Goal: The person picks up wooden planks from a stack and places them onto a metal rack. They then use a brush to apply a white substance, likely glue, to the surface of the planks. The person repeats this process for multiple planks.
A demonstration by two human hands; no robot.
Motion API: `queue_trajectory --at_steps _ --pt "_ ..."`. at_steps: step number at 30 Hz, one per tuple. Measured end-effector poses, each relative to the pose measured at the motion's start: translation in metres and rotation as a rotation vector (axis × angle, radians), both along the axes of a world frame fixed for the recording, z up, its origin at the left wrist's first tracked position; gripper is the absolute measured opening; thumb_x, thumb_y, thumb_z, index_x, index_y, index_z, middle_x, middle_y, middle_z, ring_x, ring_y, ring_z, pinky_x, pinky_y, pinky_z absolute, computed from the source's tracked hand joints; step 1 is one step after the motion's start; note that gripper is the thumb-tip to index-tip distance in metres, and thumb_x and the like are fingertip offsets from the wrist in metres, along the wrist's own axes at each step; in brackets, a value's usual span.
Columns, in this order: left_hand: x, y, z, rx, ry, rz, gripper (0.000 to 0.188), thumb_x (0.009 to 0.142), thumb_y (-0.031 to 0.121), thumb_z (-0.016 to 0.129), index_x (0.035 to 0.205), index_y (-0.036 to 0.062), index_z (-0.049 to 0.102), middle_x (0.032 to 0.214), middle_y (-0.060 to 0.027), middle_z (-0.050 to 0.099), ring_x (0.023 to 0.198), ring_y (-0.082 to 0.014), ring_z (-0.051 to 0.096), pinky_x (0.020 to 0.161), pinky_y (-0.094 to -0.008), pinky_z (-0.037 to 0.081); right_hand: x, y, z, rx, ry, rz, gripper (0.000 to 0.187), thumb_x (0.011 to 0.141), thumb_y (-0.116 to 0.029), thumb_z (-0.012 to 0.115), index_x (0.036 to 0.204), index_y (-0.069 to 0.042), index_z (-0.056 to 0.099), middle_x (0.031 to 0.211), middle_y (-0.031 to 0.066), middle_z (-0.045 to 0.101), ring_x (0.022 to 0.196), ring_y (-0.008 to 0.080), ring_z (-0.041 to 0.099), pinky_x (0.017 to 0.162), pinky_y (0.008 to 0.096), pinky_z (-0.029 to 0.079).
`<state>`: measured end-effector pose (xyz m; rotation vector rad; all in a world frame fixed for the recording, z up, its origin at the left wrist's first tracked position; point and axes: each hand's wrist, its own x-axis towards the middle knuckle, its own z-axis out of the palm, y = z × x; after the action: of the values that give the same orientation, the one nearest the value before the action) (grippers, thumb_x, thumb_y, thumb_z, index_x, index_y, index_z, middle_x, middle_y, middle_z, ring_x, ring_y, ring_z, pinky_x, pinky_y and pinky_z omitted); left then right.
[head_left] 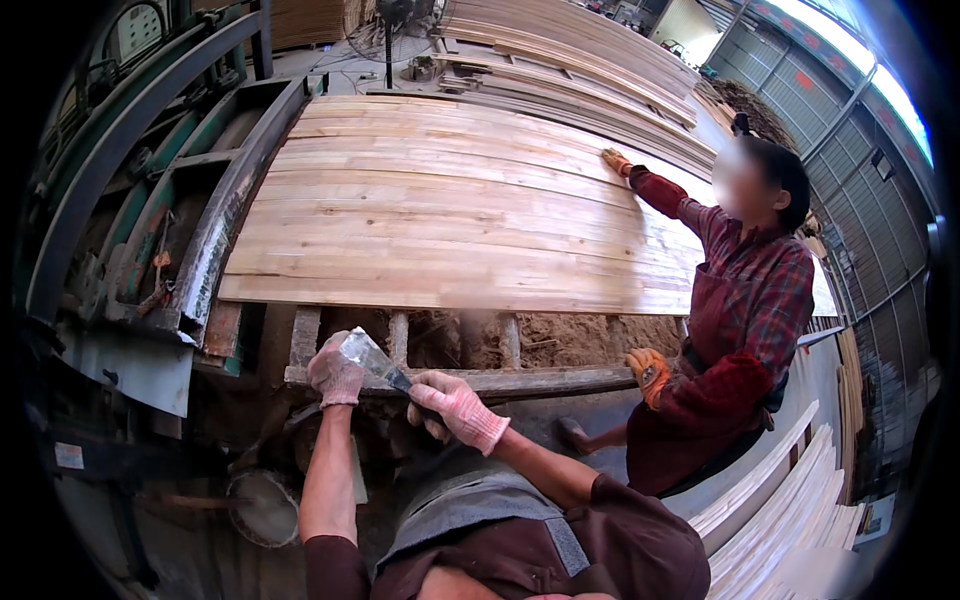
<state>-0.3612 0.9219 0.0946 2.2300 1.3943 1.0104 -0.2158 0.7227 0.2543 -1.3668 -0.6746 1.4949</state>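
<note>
In a pale, pink-stained knit glove, my right hand [457, 408] grips the dark handle of a putty knife. The putty knife's wide metal blade [366, 353] points up and left, with whitish residue on its end. My left hand [336, 372], gloved alike, is curled closed against the blade; its fingertips are partly hidden. Both hands are just short of a large wooden panel [430, 210] made of joined pale strips. At the right, a co-worker in orange gloves reaches one hand [616, 161] onto the panel, the other hand [649, 375] low by its near edge.
A wooden support frame [470, 381] with crossbars lies below the panel's near edge, sawdust [570, 340] beneath. Green and grey machinery [190, 190] borders the left. A round container [263, 507] is low at left. Board stacks [580, 60] fill the back; strips [790, 510] lie at right.
</note>
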Motion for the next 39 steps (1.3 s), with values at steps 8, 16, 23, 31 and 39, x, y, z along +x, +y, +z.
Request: queue_trajectory --at_steps 8,16,23,31,39 --pt "0.013 0.024 -0.026 0.221 0.132 -0.057 0.021 0.093 0.029 0.063 0.094 0.0097 0.072 0.093 -0.0142 0.071 0.086 -0.0337 0.068 0.072 -0.0434 0.054 0.004 0.025 0.0 0.051 0.106 0.124 0.041 0.099 -0.03 0.061 0.126 0.001 0.057 0.085 0.0057 0.067 0.052 0.0086 0.053 0.047 0.0241 0.043" --pt "-0.025 -0.092 0.058 0.187 -0.144 -0.18 0.009 0.085 0.017 0.068 0.087 0.0121 0.061 0.079 -0.0044 0.059 0.073 -0.0251 0.061 0.063 -0.0409 0.05 0.001 0.034 0.011 0.043 0.074 0.269 0.049 0.092 -0.027 0.065 0.129 0.003 0.056 0.089 0.0094 0.069 0.056 0.0089 0.054 0.049 0.0208 0.042" --pt "-0.091 -0.264 -0.068 -1.358 -0.276 -0.109 0.039 0.093 0.037 0.062 0.107 0.0019 0.072 0.097 -0.0173 0.072 0.085 -0.0247 0.071 0.078 -0.0374 0.055 -0.069 0.037 -0.054 -0.222 -0.298 0.718 0.044 0.093 -0.019 0.064 0.133 -0.001 0.061 0.084 0.0056 0.068 0.063 0.0075 0.057 0.057 0.0234 0.046" --pt "-0.081 -0.274 -0.151 -1.585 -1.15 0.516 0.05 0.094 0.047 0.061 0.116 0.002 0.069 0.11 -0.0129 0.068 0.083 -0.0191 0.066 0.07 -0.0328 0.055 -0.121 0.042 -0.139 0.185 -1.088 1.02 0.041 0.091 -0.032 0.064 0.13 -0.019 0.066 0.116 0.0157 0.067 0.109 0.0367 0.065 0.094 0.0413 0.052" --pt "-0.027 -0.263 -0.241 -1.301 -1.226 0.493 0.059 0.092 0.057 0.062 0.111 0.0022 0.07 0.1 -0.0053 0.067 0.089 -0.0181 0.062 0.074 -0.0353 0.051 -0.163 0.05 -0.16 0.217 -1.466 1.277 0.039 0.09 -0.029 0.065 0.129 -0.021 0.065 0.118 0.0183 0.065 0.107 0.0374 0.065 0.091 0.0452 0.053"
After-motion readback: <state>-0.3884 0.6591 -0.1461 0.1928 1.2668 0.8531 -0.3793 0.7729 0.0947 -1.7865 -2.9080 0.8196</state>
